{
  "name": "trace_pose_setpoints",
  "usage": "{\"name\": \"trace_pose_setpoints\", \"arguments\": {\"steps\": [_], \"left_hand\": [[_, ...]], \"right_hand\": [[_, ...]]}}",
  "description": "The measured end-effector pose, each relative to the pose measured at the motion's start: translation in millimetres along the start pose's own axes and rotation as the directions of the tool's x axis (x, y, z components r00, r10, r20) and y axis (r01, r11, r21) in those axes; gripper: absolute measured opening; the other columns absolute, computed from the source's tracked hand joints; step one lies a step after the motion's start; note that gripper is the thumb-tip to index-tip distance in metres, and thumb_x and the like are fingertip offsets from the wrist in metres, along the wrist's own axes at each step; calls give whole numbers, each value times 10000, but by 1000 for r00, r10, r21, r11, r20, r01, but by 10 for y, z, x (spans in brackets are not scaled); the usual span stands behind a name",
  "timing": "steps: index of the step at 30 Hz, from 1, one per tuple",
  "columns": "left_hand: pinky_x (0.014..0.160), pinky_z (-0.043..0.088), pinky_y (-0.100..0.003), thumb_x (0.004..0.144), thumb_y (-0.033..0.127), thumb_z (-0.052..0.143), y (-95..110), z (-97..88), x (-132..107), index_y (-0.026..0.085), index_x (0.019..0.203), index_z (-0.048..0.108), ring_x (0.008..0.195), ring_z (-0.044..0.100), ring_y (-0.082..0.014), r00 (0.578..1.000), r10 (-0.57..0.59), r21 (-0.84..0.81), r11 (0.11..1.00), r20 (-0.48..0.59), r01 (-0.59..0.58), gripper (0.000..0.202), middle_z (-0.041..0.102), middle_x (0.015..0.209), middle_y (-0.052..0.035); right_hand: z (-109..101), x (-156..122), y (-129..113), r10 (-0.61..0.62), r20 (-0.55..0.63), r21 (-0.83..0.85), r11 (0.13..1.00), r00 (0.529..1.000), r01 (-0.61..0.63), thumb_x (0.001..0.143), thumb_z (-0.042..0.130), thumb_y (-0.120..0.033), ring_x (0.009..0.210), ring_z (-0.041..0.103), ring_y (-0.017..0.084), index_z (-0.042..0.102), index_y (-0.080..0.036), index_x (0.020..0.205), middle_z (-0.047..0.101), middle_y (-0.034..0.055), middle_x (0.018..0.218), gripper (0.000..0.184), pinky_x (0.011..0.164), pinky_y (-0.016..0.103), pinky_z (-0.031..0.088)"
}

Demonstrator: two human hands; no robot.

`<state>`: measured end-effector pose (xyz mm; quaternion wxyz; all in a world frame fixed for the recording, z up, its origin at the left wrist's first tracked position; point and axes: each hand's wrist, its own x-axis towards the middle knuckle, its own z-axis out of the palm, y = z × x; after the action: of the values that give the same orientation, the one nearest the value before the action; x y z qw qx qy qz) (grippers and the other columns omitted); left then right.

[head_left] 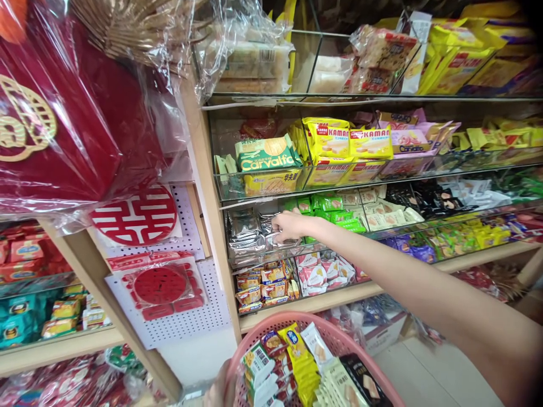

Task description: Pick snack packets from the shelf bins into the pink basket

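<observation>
My right hand (293, 225) reaches into a low shelf compartment, its fingers curled down on the silver-wrapped snack packets (246, 233). Right beside it lie green snack packets (333, 210). At the bottom edge, blurred, my left hand (218, 390) grips the rim of a pink plastic basket (250, 334). Several kinds of wrapped snacks fill the basket: yellow packets (301, 364), white-and-green packets (258, 367), cream packets (337, 384) and a black packet (362, 379).
Clear dividers and front strips edge the shelves. Above are yellow wafer packs (326, 138) and a green pack (267, 152); below sit orange-and-blue packets (274, 277) and pink-and-white packets (311, 271). A plastic-wrapped red bag (85, 113) hangs at upper left, near red paper cutouts (159, 282).
</observation>
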<state>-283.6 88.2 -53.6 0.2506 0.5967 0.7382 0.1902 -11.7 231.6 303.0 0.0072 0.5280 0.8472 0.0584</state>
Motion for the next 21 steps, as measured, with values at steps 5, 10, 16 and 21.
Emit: {"name": "trace_pose_setpoints", "arguments": {"steps": [5,10,16,21], "left_hand": [[871,518,-281,844,343,407,79,-19,-55,210,1250,562,1021,672,-210,997,-11,-25,1000,-80,8,454,729,1088,-53],[881,500,-266,863,355,377,48,-25,-38,178,1280,529,1038,664,-199,1000,10,-13,1000,-20,-10,478,717,1114,-75],[890,467,-222,903,364,305,-33,42,6,157,1341,451,1078,641,-162,999,9,48,999,35,-10,505,695,1162,-83],[868,468,-216,911,343,317,113,-23,-92,172,1331,465,1022,655,-145,1000,-12,74,997,-8,13,477,699,1152,-62]], "right_hand": [[-24,-33,-6,-9,10,25,1000,1000,9,751,657,-406,927,599,251,662,-209,918,705,54,949,258,827,385,362],[-32,-51,16,-10,-19,17,1000,1000,10,750,675,-406,960,590,260,659,-206,934,700,61,954,272,819,363,349],[-86,-110,74,-7,-112,51,999,994,13,780,660,-378,961,583,260,638,-189,973,688,77,981,271,794,343,351],[-150,-382,111,-54,-322,153,982,945,108,792,648,-353,878,587,228,626,-159,938,675,71,929,243,765,318,378]]}}
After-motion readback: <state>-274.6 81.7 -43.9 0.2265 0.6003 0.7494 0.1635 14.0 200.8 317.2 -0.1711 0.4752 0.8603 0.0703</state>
